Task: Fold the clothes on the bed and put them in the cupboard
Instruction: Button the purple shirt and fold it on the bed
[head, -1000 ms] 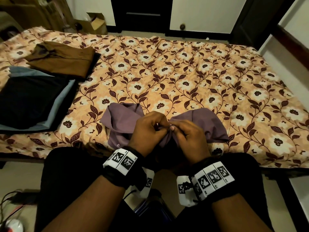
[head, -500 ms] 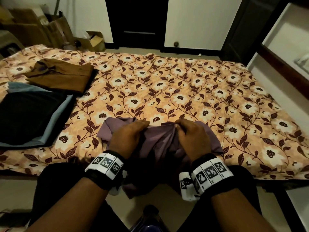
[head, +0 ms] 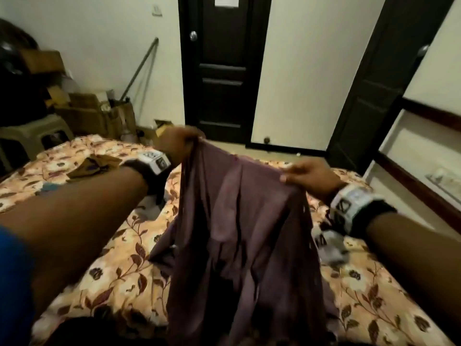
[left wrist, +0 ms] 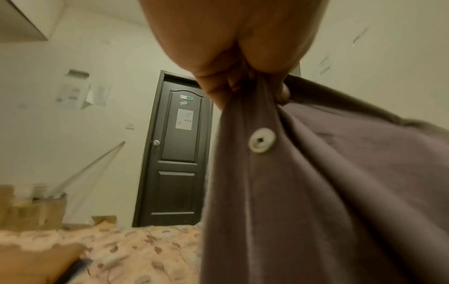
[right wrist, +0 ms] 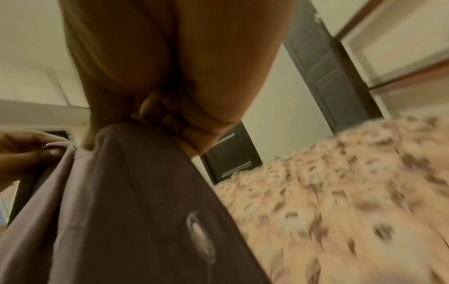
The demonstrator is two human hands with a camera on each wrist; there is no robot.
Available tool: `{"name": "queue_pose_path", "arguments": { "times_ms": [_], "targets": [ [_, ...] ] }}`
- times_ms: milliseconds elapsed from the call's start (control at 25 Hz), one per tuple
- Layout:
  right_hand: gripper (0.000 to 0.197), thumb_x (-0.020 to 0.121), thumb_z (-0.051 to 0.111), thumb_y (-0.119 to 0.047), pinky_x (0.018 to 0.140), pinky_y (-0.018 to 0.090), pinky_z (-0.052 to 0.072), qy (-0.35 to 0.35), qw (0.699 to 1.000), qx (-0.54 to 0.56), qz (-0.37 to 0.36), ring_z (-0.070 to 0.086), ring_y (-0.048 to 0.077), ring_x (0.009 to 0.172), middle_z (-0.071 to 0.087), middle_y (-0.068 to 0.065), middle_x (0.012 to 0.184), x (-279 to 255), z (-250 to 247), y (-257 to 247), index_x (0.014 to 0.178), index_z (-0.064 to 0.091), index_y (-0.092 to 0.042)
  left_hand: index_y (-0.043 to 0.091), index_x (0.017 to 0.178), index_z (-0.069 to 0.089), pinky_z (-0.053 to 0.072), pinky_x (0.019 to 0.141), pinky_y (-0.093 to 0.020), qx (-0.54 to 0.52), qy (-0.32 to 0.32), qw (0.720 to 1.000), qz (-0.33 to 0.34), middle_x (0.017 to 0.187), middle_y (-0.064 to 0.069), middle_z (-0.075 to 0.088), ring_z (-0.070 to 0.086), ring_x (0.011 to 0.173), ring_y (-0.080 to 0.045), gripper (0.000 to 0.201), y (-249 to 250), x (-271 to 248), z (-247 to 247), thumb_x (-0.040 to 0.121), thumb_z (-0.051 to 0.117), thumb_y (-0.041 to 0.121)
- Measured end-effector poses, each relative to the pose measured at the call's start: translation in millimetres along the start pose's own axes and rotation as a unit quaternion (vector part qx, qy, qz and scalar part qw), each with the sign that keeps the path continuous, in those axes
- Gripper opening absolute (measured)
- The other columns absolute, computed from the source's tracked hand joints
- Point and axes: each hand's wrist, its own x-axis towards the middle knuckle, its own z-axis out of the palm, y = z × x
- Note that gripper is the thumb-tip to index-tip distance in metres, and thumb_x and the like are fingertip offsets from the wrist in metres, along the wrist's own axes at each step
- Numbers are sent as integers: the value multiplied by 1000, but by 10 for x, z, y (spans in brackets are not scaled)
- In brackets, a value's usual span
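Note:
A mauve buttoned shirt [head: 239,221] hangs in the air above the floral bed [head: 119,270], held up by both hands. My left hand [head: 185,141] grips its upper left edge in a fist, and my right hand [head: 301,174] pinches the upper right edge. In the left wrist view the left hand [left wrist: 245,80] bunches the shirt [left wrist: 328,192] just above a white button [left wrist: 262,140]. The right wrist view shows the right hand [right wrist: 165,119] closed on the shirt [right wrist: 136,201] near a buttonhole [right wrist: 200,236]. The shirt's lower part drapes down toward the bed's near edge.
A folded brown garment [head: 96,164] lies on the bed at far left. Cardboard boxes [head: 92,113] and a plastic stool [head: 30,136] stand beyond the bed's left corner. A dark door [head: 223,71] is straight ahead, another dark door [head: 379,91] at right.
Both hands have lifted the mauve shirt off the bed and moved apart, spreading it in the air. The head view has tilted up toward the door.

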Motion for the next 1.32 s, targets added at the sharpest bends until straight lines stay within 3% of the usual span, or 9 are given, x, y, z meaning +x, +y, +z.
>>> {"name": "queue_pose_path", "arguments": {
  "times_ms": [120,200,320,440,560,680,840,1040,1320],
  "targets": [
    [18,78,75,-30,66,21,38,225,968,-110,-32,59,10,69,66,4,73,848,-716,-771,79,74,-12,15,100,75,51,79,-34,-8,109,985,-133,100,-15,72,66,99,-33,32,176,1017,-350,80,55,32],
    [22,80,73,-30,64,23,36,213,971,-107,-23,56,16,69,61,6,69,959,-727,-916,72,68,-10,12,89,74,44,67,-27,-68,112,976,-174,80,-10,69,67,89,-29,34,327,1053,-300,71,59,36],
    [25,84,68,-21,61,28,39,103,994,26,-37,49,13,60,55,6,63,415,-28,-562,69,61,-2,20,85,76,42,63,-18,-173,62,976,-115,66,14,65,64,72,-3,19,535,52,196,75,70,35],
    [17,91,63,-14,67,28,53,18,967,253,36,62,13,70,65,6,75,-608,1102,82,84,63,1,21,93,75,47,71,-7,-264,10,957,-118,76,32,65,62,80,14,13,612,-1530,937,85,73,11],
    [10,90,61,-14,75,31,55,23,916,368,157,69,21,88,72,8,92,-1438,1947,596,94,68,-8,22,97,75,44,76,-2,-275,-19,937,-216,85,33,62,61,88,15,17,567,-2623,1484,84,74,10],
    [7,90,62,-6,72,33,56,59,892,395,213,69,27,86,71,15,90,-1768,2282,883,92,67,-2,25,98,72,44,78,-2,-324,-56,905,-272,91,22,67,62,89,14,14,610,-2969,1568,86,73,18],
    [7,88,63,-2,71,32,56,81,886,402,217,69,22,82,71,15,89,-1787,2272,908,93,67,1,12,102,75,51,79,-16,-267,-21,939,-217,95,4,73,65,89,-1,40,617,-3035,1590,86,58,44],
    [13,86,62,5,57,20,50,133,882,389,231,61,7,62,67,0,67,-1860,2252,957,79,66,-4,11,102,75,51,76,-18,-161,34,978,-125,92,-4,73,64,84,-8,27,468,-3131,1596,88,58,26],
    [14,83,69,-1,75,21,54,120,939,299,121,66,11,85,67,9,92,-1888,2205,917,88,73,-14,9,99,75,51,71,-18,-154,-8,988,-13,94,-5,71,65,83,-13,24,519,-3127,1613,90,58,23]
  ]
}}
